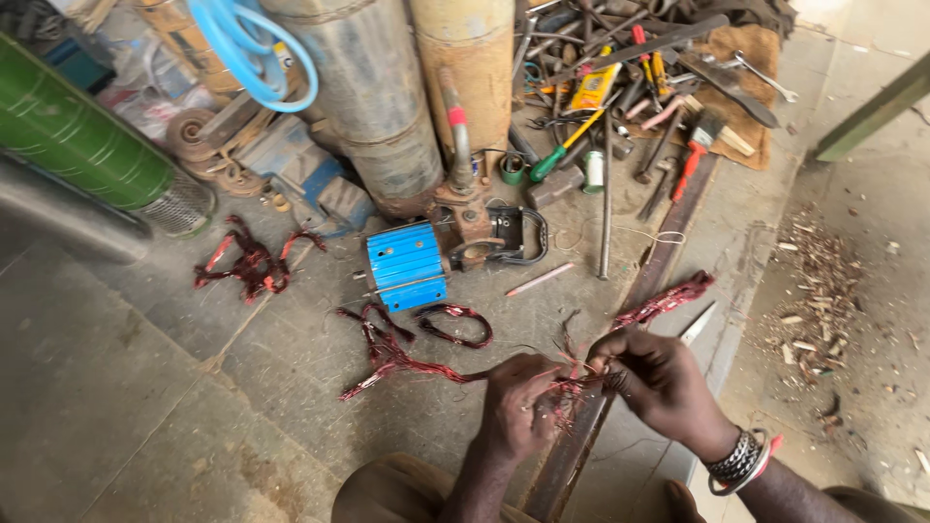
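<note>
fingers of both the left hand and right hand pinch the copper wire bundle.

The left hand covered the spot where its fingers met the reddish copper wire bundle, so the grip could not be read. The right hand hid its own fingertips the same way. The green cylinder at far left ran off the edge. The two metal pipes were cut off at the top. Small tools in the far pile blurred together.
</note>
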